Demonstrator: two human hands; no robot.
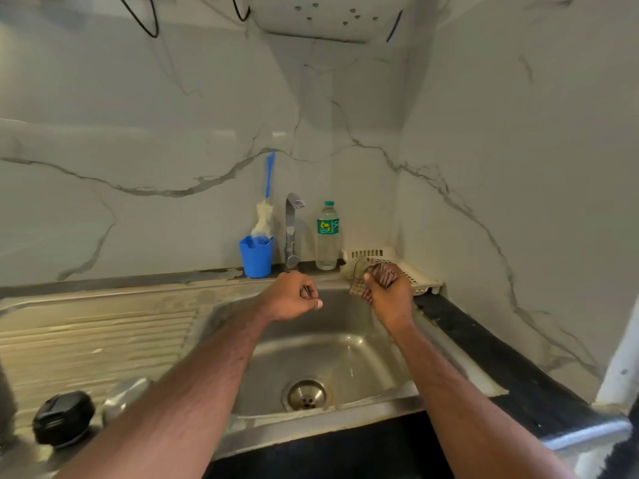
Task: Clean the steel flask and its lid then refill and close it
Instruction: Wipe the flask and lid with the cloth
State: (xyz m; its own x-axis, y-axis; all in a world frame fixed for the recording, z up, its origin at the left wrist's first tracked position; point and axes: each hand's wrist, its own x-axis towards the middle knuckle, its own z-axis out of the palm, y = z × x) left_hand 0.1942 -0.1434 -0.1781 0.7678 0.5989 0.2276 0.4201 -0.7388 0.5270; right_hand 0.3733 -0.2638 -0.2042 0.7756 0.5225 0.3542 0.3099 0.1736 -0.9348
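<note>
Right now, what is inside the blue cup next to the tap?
A bottle brush stands in the blue cup, its blue handle leaning on the wall. The cup's wall hides the brush's lower end and any water inside.

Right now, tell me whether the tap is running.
Off. No stream falls from the tap spout into the sink, though its basin looks wet.

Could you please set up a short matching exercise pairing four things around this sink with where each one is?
Things:
1. bottle brush
2. water bottle
3. checked cloth
4. black lid

Places:
A. on the draining board, lower left
B. standing in the blue cup
C. gripped in the right hand
D. just right of the tap

Pairs: 1-B, 2-D, 3-C, 4-A
</note>
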